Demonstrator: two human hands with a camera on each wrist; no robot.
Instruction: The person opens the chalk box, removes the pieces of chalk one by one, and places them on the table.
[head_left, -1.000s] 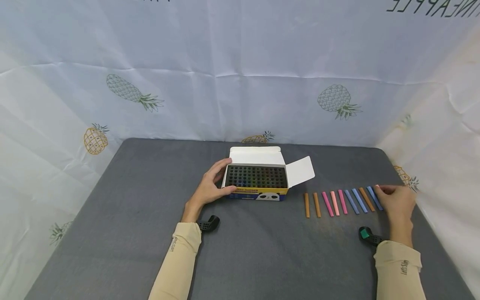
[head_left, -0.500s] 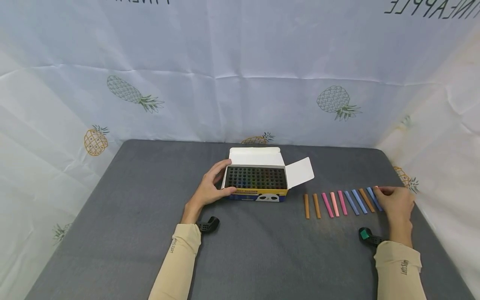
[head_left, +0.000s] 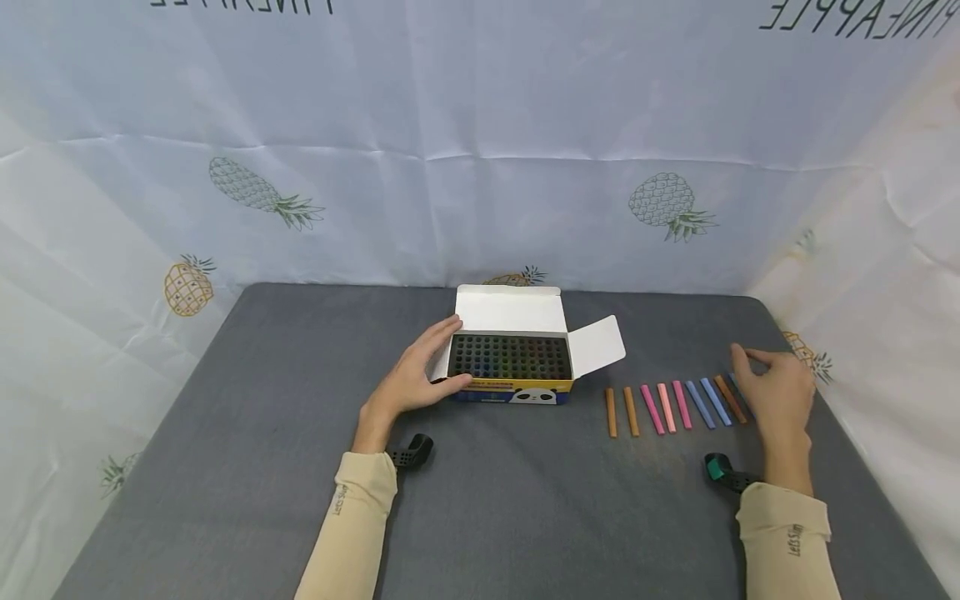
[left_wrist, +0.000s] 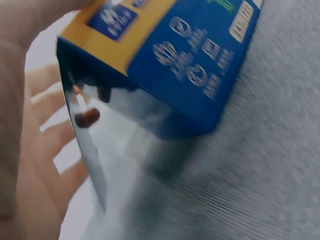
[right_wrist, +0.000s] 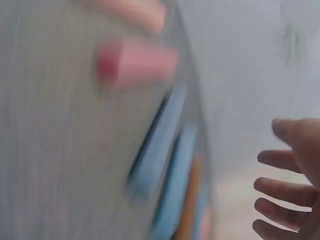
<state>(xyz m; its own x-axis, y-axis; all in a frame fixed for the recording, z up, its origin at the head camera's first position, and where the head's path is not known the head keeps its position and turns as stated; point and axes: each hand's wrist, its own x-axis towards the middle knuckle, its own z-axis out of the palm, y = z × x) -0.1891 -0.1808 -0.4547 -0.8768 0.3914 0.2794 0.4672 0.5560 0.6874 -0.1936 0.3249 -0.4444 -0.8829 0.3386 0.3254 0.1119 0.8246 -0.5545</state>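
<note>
A yellow-and-blue cardboard box [head_left: 513, 390] with a panda face stands in the middle of the table, its white lid raised. Inside it is a dark grid of round spots. My left hand [head_left: 414, 377] spans the box's left end, thumb at the front edge, fingers by the lid and side flap [left_wrist: 82, 130]. Several coloured chalk sticks [head_left: 683, 405], brown, pink and blue, lie in a row to the box's right. Just above the row's right end is my right hand [head_left: 780, 396]; the right wrist view shows its fingers [right_wrist: 282, 187] spread, holding nothing.
The box's right flap [head_left: 597, 347] sticks out toward the row. Dark grey cloth covers the table [head_left: 525, 508]. A white curtain [head_left: 450, 208] with pineapple prints hangs behind and along the sides.
My right hand has let go at the row's right end and lifted slightly up and left. The left side flap now leans outward beside my left hand, which still holds the box.
</note>
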